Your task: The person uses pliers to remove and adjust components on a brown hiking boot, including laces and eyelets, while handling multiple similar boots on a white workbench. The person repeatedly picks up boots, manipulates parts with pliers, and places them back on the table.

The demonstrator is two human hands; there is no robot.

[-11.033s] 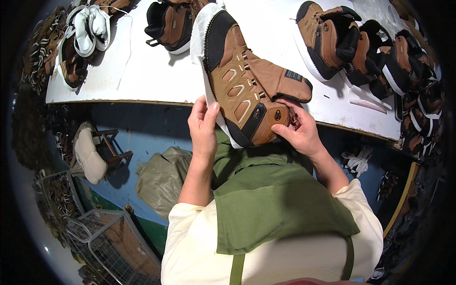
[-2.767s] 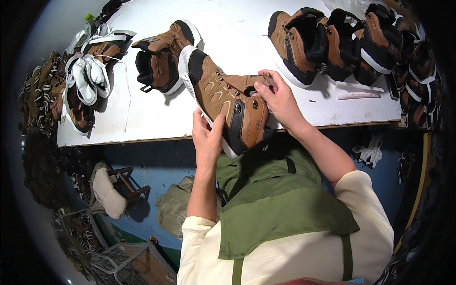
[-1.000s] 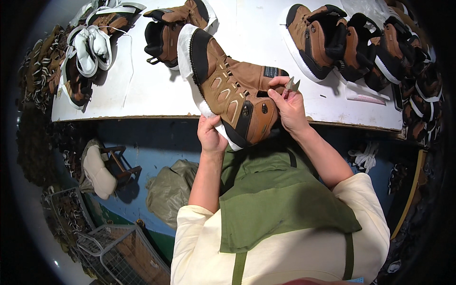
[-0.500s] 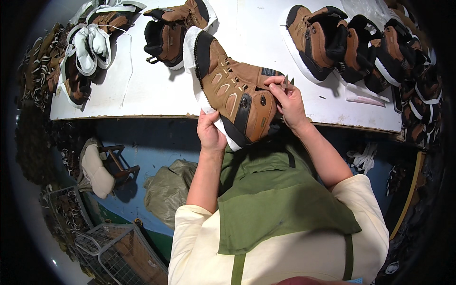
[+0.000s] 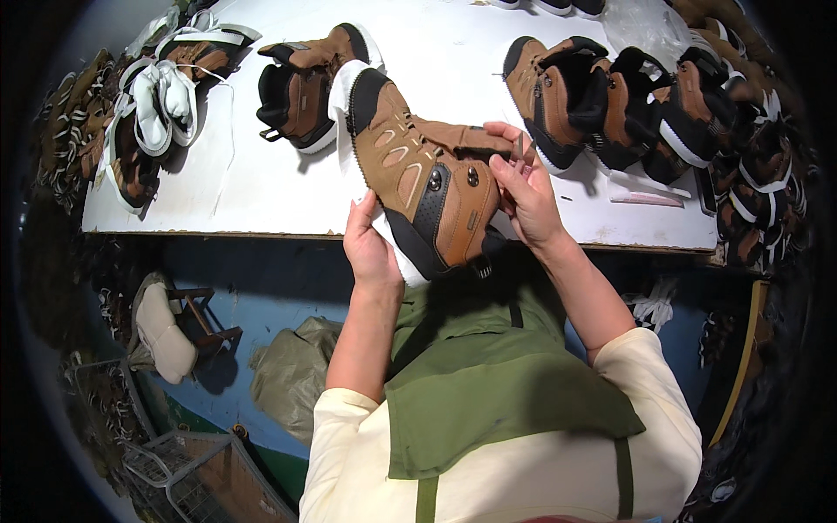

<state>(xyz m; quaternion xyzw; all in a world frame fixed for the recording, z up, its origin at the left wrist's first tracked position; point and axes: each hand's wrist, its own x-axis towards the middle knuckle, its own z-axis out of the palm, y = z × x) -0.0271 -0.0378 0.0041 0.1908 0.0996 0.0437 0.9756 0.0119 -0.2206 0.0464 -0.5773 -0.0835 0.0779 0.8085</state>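
A brown and black lace-up boot (image 5: 405, 166) with a white sole is tilted on its side at the table's front edge, toe pointing away. My left hand (image 5: 373, 248) is closed around its sole near the heel. At the boot's collar, my right hand (image 5: 532, 200) is closed with small metal thread snips (image 5: 520, 144) between its fingers, their blades pointing up and mostly hidden. Its fingertips touch the tongue (image 5: 466, 138), which sticks out to the right. No laces show in this boot's eyelets.
On the white table (image 5: 288, 196), another boot (image 5: 305, 96) stands behind left, with white-lined footwear (image 5: 166, 105) farther left. A row of boots (image 5: 567, 100) is at right, by a plastic bag (image 5: 645, 35). Below left are a padded chair (image 5: 161, 331) and a wire cart (image 5: 187, 475).
My right fingers have shifted around the tongue's edge and now cover its dark label. The snips have turned more upright. The whole view has shifted slightly; my left hand keeps its hold.
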